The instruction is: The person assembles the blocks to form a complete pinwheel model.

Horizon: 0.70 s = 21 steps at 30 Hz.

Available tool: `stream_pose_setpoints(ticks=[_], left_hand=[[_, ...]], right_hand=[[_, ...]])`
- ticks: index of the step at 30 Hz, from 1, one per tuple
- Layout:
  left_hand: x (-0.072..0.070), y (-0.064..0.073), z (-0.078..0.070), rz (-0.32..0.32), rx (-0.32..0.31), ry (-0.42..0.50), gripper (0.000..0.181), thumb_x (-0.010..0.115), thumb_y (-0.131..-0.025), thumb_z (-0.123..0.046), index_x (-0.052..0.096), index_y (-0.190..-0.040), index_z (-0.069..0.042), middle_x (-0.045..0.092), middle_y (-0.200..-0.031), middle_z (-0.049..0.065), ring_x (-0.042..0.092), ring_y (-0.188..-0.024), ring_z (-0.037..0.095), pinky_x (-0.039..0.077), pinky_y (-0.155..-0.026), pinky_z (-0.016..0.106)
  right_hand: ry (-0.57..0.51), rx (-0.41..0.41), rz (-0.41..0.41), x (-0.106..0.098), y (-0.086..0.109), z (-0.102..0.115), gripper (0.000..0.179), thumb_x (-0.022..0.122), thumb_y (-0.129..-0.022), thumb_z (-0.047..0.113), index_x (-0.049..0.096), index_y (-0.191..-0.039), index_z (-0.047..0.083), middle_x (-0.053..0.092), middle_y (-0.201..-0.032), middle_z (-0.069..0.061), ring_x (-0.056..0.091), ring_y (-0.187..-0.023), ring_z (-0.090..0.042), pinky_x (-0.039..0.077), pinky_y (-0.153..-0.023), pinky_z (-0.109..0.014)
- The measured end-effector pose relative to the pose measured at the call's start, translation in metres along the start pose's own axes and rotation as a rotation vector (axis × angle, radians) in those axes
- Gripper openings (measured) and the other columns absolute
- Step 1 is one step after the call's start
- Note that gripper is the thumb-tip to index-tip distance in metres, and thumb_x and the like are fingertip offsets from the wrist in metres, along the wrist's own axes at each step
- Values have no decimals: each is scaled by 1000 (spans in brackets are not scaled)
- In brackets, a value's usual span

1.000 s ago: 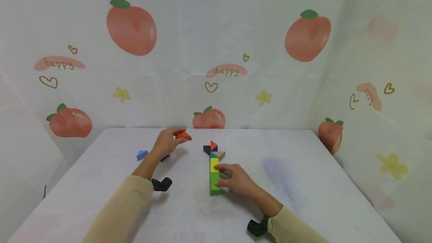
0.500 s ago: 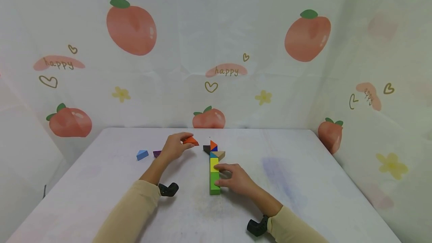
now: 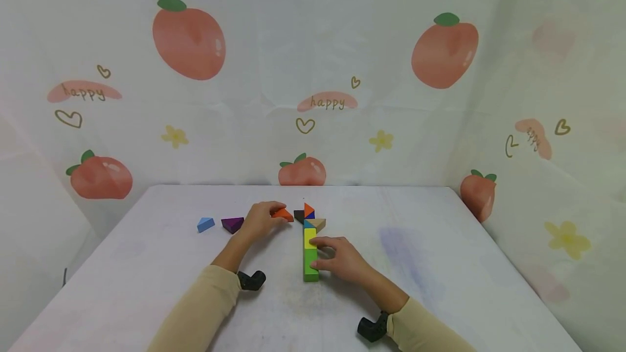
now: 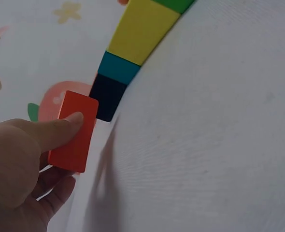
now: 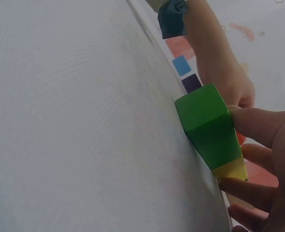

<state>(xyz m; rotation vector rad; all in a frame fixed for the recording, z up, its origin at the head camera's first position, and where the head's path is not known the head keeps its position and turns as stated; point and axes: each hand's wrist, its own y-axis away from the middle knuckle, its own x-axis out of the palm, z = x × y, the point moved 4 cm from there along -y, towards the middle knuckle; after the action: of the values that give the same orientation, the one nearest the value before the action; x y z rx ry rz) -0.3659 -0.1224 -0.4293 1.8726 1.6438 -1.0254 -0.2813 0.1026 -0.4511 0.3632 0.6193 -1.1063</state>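
Observation:
In the head view my left hand (image 3: 261, 221) pinches an orange triangular block (image 3: 282, 214) between thumb and fingers. It is close to the left of the black block (image 3: 299, 215) at the far part of a block figure. A yellow block (image 3: 310, 238) and a green block (image 3: 310, 274) form that figure's near stem. Fingers of my right hand (image 3: 346, 261) rest along the stem's right side, thumb on the green one, index at the yellow one. The left wrist view shows the orange block's rectangular face (image 4: 77, 104) under the thumb.
Beyond the stem sit a teal piece (image 3: 309, 224), a tan triangle (image 3: 319, 224) and a small orange triangle (image 3: 309, 211) above a dark blue one. Left of the left hand lie a purple block (image 3: 232, 224) and a light blue block (image 3: 206, 225) on the white table (image 3: 440, 265).
My left hand has carried the orange block rightward and nearer, up close to the black block. The purple block has come fully into view behind it. My right hand stays in place.

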Motion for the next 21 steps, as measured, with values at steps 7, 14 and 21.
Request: stream_pose_setpoints(ticks=[7,14,21], left_hand=[[8,0,0,32,35,-35,40,76,-86,-16,67,-124,-9,64,-122,10,55,-109,28,44,-99,46],[12,-2,-1,17,51,-46,40,76,-86,-17,67,-124,-8,65,-122,9,56,-110,27,43,-100,46],[16,0,-8,15,41,-36,41,76,-86,-17,67,-124,-7,65,-122,10,56,-110,28,44,-99,46]], right_hand=[[3,-30,3,0,0,1,52,78,-83,36,63,-130,20,58,-132,0,45,-123,-27,38,-101,-54],[6,-17,0,0,0,1,51,78,-83,36,63,-130,21,58,-131,-1,44,-122,-28,37,-100,-55],[8,-50,1,0,-1,2,50,77,-84,34,63,-130,19,59,-131,-2,46,-122,-28,37,-102,-54]])
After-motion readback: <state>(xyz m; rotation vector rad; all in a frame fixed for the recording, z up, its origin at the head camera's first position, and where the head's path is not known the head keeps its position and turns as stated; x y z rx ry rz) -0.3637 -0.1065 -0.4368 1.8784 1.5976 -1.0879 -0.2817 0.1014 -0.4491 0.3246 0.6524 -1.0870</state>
